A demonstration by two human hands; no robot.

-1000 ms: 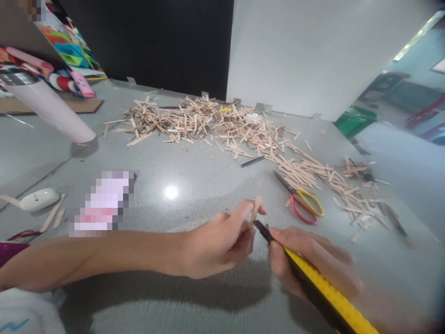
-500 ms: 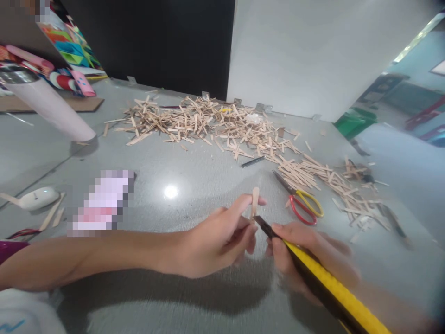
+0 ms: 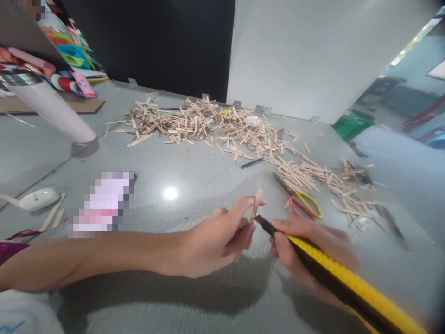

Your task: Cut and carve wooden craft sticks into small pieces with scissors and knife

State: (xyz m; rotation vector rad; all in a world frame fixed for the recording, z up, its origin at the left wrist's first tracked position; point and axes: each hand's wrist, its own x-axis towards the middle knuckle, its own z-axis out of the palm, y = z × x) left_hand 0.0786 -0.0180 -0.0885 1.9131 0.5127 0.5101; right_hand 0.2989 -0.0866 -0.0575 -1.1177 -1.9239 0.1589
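Between the fingers of my left hand [image 3: 225,232] stands a short wooden craft stick [image 3: 257,200], its rounded end up and leaning slightly right. My right hand [image 3: 306,241] is closed around a yellow and black utility knife [image 3: 330,264]. The dark blade tip of the knife meets or nearly meets the lower part of the stick, near my left fingertips; I cannot tell whether it is cutting in. Scissors [image 3: 301,197] with one red and one yellow handle lie on the table just beyond my right hand.
A long heap of craft sticks [image 3: 194,118] spreads across the back and right of the grey table [image 3: 146,287]. A dark pen-like piece [image 3: 252,163] lies before it. At left are a blurred phone [image 3: 104,199], a white computer mouse [image 3: 40,198] and a pale bottle [image 3: 52,109].
The craft stick has tilted a little more to the right. The knife's handle has swung slightly, its rear end further right, while the blade stays by the stick.
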